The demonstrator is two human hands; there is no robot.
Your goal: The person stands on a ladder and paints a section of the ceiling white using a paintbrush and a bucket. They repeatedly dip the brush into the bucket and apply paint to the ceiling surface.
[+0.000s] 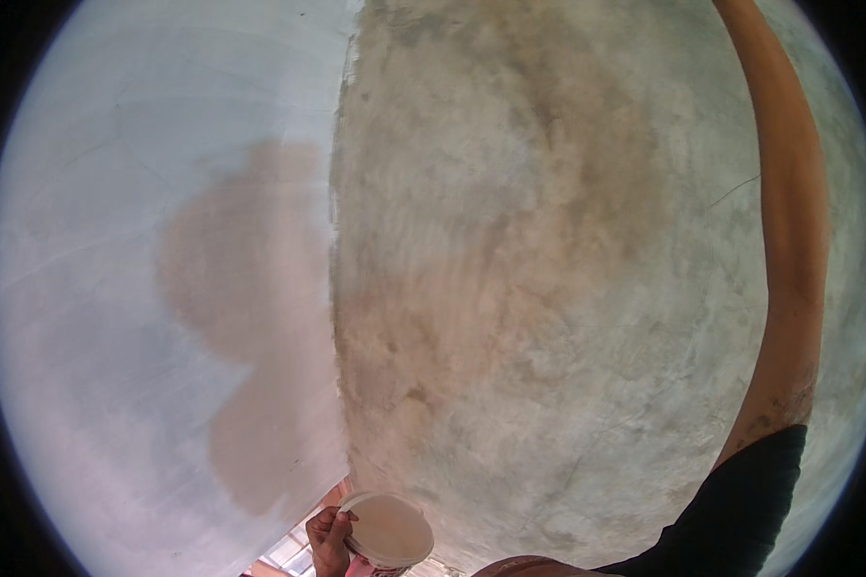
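Observation:
My left hand (pixel 329 539) grips the rim of a round bucket (pixel 393 524) at the lower middle, its fingers curled over the edge. The bucket has a pale interior, perhaps with pale liquid in it. My right arm (pixel 791 221), in a short dark sleeve, stretches up along the right side and past the top edge, so its hand is out of frame.
A large surface fills the view: pale, smooth white (pixel 96 288) on the left, mottled grey plaster (pixel 510 173) on the right, with a ragged seam between them. Soft shadows fall across it. A small opening (pixel 289 553) with light shows at the bottom left.

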